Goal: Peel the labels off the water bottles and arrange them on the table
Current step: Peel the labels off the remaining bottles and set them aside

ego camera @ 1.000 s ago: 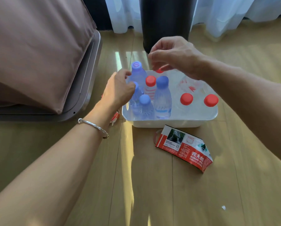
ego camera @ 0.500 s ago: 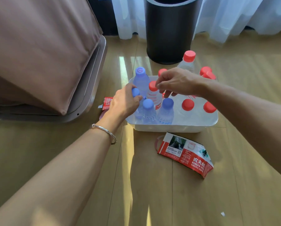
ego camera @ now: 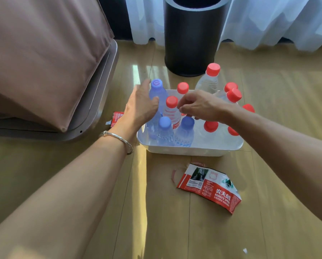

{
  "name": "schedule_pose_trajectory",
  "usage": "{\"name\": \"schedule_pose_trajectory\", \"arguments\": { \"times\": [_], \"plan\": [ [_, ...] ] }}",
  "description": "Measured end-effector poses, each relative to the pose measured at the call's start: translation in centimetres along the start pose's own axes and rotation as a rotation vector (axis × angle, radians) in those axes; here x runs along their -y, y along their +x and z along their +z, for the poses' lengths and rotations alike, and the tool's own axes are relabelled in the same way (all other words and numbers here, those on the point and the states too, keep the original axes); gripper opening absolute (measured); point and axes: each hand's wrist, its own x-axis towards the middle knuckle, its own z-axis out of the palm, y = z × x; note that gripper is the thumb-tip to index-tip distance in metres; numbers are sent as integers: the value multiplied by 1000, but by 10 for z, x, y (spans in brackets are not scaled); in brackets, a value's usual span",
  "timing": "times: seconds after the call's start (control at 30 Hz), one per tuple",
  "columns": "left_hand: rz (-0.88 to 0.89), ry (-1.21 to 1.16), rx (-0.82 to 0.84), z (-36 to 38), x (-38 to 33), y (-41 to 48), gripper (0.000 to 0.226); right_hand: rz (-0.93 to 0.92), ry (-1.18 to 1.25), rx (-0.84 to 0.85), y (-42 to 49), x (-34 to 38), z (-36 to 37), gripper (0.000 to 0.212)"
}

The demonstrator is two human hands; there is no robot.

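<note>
Water bottles (ego camera: 165, 135) of clear ribbed plastic, with red and blue caps, stand crowded in a white tub (ego camera: 190, 149) on the wooden floor (ego camera: 156, 221), their bases hidden. The left hand (ego camera: 141, 107) rests spread against a tall blue-capped bottle (ego camera: 157, 92). The right hand (ego camera: 203, 107) curls its fingers (ego camera: 184, 109) over them — I cannot tell whether they pinch anything. A crumpled peeled label (ego camera: 208, 187) lies nearby.

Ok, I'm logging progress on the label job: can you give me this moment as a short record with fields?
container: white tub on the wooden floor, holding capped bottles
left hand: fingers straight, against the tall blue-capped bottle
right hand: fingers curled over the labelled red-capped bottle, grip unclear
peeled label: on the floor in front of the tub
</note>
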Motion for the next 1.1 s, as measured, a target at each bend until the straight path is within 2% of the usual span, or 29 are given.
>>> {"name": "schedule_pose_trajectory", "arguments": {
  "times": [0.13,0.27,0.47,0.6,0.7,0.83,0.9,1.0,1.1],
  "plan": [
    [68,27,75,-5,-4,14,65,-17,-44,-9,2,-4,7,19],
    [44,91,39,-2,-4,20,49,-13,-125,32,5,-5,16,23],
    [-16,85,-65,1,-8,10,29,1,-90,15,7,-4,18,22],
    [-40,18,-176,-22,-12,15,36,33,-103,-1,8,-9,15,22],
    [59,-61,-307,-55,-31,26,35,46,-104,-11,7,-9,13,20],
    [206,-328,-508,-95,-47,34,33,-12,23,-228,11,-5,9,23],
    [238,-494,-560,-104,-51,38,33,-61,235,-300,10,2,3,40],
    [233,-723,-500,-107,-58,38,26,-169,449,-242,6,15,-5,86],
    [149,-724,-453,-103,-64,32,25,-241,485,-152,2,22,-6,117]
  ]
}}
